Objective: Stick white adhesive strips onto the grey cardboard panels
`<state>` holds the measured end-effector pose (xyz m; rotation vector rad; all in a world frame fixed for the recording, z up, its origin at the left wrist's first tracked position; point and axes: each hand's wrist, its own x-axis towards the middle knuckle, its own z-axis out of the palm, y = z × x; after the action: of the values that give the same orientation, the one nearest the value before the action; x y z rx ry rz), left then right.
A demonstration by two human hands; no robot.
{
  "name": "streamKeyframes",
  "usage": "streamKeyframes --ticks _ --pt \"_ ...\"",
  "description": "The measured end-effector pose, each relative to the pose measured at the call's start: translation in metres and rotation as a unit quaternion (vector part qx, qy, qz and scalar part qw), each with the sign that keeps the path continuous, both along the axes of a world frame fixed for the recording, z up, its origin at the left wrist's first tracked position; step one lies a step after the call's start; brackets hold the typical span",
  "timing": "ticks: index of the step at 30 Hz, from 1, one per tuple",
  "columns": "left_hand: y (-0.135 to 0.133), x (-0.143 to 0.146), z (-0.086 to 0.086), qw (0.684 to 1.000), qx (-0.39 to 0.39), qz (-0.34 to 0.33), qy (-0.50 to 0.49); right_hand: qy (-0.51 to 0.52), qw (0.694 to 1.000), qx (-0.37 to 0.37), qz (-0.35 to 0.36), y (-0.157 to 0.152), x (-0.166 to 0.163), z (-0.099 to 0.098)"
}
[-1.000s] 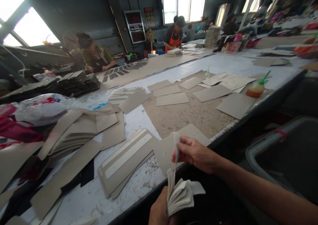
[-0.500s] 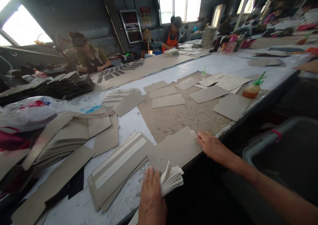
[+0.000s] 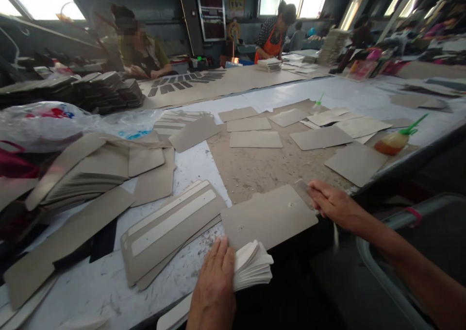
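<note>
My left hand (image 3: 214,284) rests at the table's near edge, its fingers curled round a fanned stack of white strips (image 3: 253,264). My right hand (image 3: 333,203) lies further right at the edge, fingers pinched on a thin pale strip (image 3: 301,187) that touches the right end of a grey cardboard piece (image 3: 267,216) lying flat in front of me. To the left of that piece sits a pile of grey boards with white strips stuck on them (image 3: 169,225).
Grey card panels (image 3: 255,139) lie spread over a brown glue-stained sheet (image 3: 262,167). An orange glue bottle with green nozzle (image 3: 393,143) stands at right. Card stacks (image 3: 83,174) and plastic bags (image 3: 47,126) lie left. Two people (image 3: 140,48) work at the far side. A grey bin (image 3: 418,252) is below right.
A second ago my right hand held a strip pulled up from the stack in my left hand. Since then it moved to the grey piece on the table, and my left hand came down to the table edge.
</note>
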<state>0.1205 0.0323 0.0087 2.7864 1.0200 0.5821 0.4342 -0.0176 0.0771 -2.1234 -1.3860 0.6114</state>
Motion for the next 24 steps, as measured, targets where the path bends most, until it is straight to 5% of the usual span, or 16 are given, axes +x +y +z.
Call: streamKeyframes --ticks 6,11,24 --pt "0.020 0.006 0.019 0.997 -0.012 -0.037 0.064 -0.095 0.966 -0.073 0.229 0.061 -0.048 0.034" --pt "0.039 0.012 0.024 0.990 -0.088 -0.075 0.086 -0.159 0.911 -0.112 0.363 0.102 -0.090 0.024" --pt "0.046 0.011 0.025 0.985 -0.147 -0.060 0.064 -0.227 0.884 -0.151 0.381 0.124 -0.110 -0.007"
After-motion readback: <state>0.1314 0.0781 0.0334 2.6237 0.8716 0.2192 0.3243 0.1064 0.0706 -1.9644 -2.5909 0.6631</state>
